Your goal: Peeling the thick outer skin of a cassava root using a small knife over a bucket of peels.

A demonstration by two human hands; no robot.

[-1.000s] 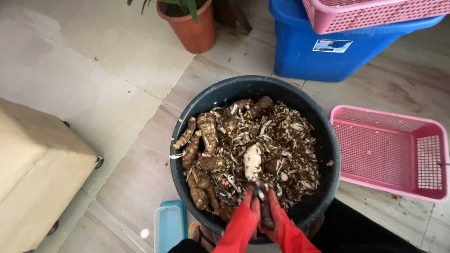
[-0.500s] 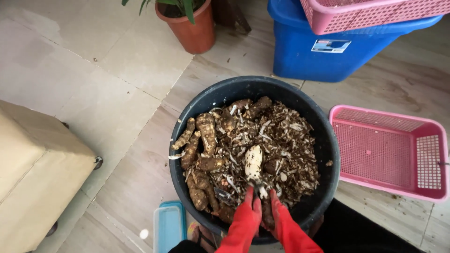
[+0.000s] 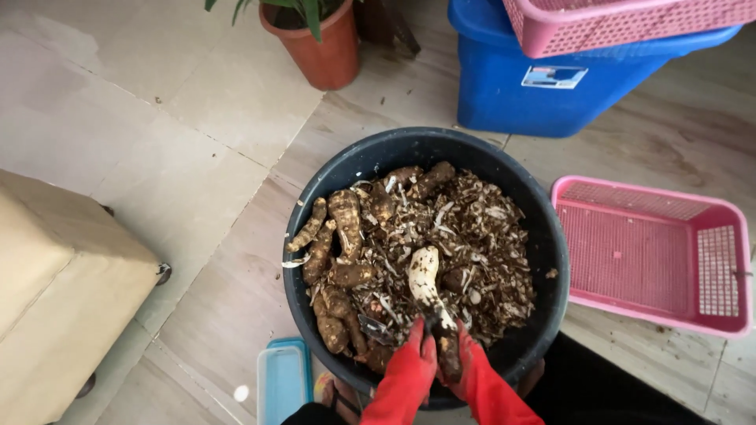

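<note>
Both hands are in red rubber gloves, left hand [image 3: 411,364] and right hand [image 3: 471,368], pressed close together low over the near edge of a big dark tub [image 3: 543,236]. Between them they're pinching one long root [image 3: 431,303], so each grip is closed around its lower, still-brown end. The upper half of that root, sticking out away from the grips, is already scraped down to pale white flesh. I can't really make out a blade from here.

As for how far along this is: judging by the tub, a fair bit is done. Right beyond the grips there's a thick bed of brown and white peelings [image 3: 480,236] covering most of the inside. Off to the left of the grips sits a pile of unpeeled roots [image 3: 339,252], still dirty and knobbly, so I'd say plenty is left too.

To the right of the grips, outside the tub, a pink mesh basket [image 3: 654,252] sits on the floor with nothing visible in it, so no finished roots show there. Further out, a blue bin [image 3: 543,86] and a terracotta plant pot [image 3: 319,51].
</note>
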